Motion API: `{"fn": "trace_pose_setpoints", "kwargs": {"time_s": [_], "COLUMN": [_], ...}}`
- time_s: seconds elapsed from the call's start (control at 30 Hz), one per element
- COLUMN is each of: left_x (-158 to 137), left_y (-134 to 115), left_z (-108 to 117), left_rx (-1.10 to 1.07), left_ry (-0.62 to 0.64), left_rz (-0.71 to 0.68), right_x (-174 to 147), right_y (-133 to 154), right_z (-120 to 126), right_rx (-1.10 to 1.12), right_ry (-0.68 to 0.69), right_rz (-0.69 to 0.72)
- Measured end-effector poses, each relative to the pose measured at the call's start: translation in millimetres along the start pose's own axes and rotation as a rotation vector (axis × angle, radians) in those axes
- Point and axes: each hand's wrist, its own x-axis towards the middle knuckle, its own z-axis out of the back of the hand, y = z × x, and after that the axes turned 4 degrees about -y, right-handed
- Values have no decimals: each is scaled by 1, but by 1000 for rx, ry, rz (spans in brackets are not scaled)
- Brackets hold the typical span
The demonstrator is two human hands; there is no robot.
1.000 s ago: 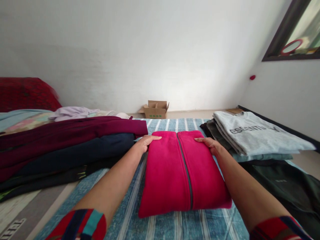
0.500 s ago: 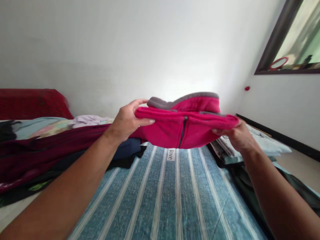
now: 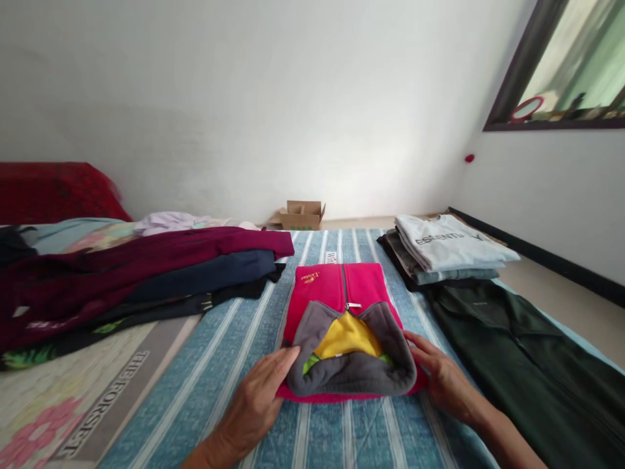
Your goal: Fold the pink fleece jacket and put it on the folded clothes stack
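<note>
A folded pink zip jacket (image 3: 319, 286) lies flat on the striped blue bed sheet (image 3: 303, 433). Its grey collar (image 3: 351, 374) faces me and stands open, showing a yellow and green lining. My left hand (image 3: 258, 397) grips the jacket's near left corner, thumb on the collar and the other fingers hidden beneath. At the near right corner, my right hand (image 3: 439, 374) holds the jacket's edge beside the collar, with part of its fingers out of sight under the fabric.
To the left lie stacked maroon (image 3: 195, 257) and navy garments (image 3: 209, 277). A folded pile topped by a white shirt (image 3: 449, 244) sits at the right, behind a dark green jacket (image 3: 522, 365). A cardboard box (image 3: 301, 215) stands by the far wall.
Both hands have brought the pink jacket down from the air and toward me onto the sheet. Its collar now faces me, and the box behind has come into view.
</note>
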Motion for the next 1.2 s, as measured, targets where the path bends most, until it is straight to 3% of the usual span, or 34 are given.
{"fn": "trace_pose_setpoints", "kwargs": {"time_s": [0.1,0.3,0.5,0.57,0.63,0.7,0.8,0.93,1.1,1.2], "left_x": [5,5,26,36,44,50,55,58,63,63], "left_y": [-3,-8,-16,-19,-22,-28,-44,-65,-68,-64], "left_z": [10,18,47,54,54,48,34,23,22,20], "left_rx": [-1,-79,-275,-305,-273,-199,-106,-11,84,117], "left_ry": [58,157,395,401,322,197,75,194,348,357], "left_rz": [17,84,391,473,503,467,277,56,13,-17], "right_x": [-2,-2,11,14,16,16,13,7,4,4], "right_y": [-3,33,53,51,49,46,42,44,49,45], "right_z": [8,12,-14,-20,-23,-23,-21,-15,-8,-9], "right_rx": [42,192,168,154,145,144,148,40,-157,-132], "right_ry": [85,-86,-212,-267,-319,-344,-349,-308,-174,-201], "right_rz": [33,-11,-228,-242,-247,-258,-284,-355,-405,-411]}}
